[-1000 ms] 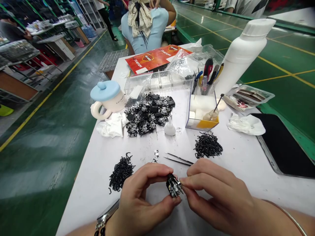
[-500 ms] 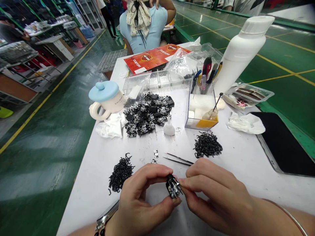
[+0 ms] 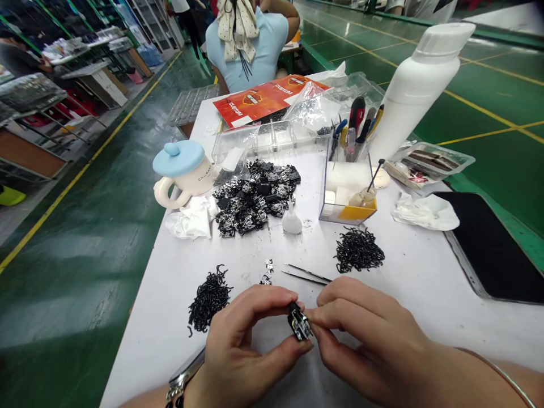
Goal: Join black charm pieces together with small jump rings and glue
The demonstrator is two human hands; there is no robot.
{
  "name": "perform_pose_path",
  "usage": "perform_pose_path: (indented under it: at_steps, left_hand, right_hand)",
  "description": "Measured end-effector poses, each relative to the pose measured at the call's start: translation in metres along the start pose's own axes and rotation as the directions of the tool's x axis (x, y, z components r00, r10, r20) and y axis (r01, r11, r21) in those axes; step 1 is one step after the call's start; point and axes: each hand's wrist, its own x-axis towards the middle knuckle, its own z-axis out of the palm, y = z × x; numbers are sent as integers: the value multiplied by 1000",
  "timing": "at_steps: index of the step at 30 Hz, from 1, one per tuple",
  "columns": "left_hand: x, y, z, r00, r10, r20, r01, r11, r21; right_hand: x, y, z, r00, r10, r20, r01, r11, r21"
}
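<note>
My left hand (image 3: 244, 345) pinches a small black and silver metal part (image 3: 299, 325) between thumb and fingers, low over the white table (image 3: 425, 272). My right hand (image 3: 369, 340) meets it from the right, fingertips pinched against the same part. Just beyond my fingers lie thin tweezers (image 3: 306, 274) and a few tiny silver pieces (image 3: 267, 271). A pile of small black hooks (image 3: 209, 297) sits to the left of my left hand, and another black pile (image 3: 359, 250) lies beyond my right hand.
A heap of black and silver parts (image 3: 255, 195) lies mid-table beside a blue-lidded mug (image 3: 183, 170) and a crumpled tissue (image 3: 191, 220). A clear tool box (image 3: 349, 192), a tall white bottle (image 3: 414, 85) and a black tablet (image 3: 493, 243) stand to the right. A person in light blue (image 3: 250, 39) sits beyond the table.
Both hands stay pinched on the small part, which has turned slightly between the fingertips. The view has shifted a little.
</note>
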Motion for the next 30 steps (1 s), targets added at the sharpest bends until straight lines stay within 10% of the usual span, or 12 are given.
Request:
perform_pose_path:
  at_steps: [15, 30]
  left_hand:
    - [-1, -1, 0, 999, -30, 13, 30, 999, -33]
    - [9, 8, 7, 939, -342, 13, 327, 885, -331]
  right_hand:
    - [-1, 3, -1, 996, -56, 74, 58, 998, -28]
    - [-1, 2, -2, 997, -74, 35, 78, 989, -128]
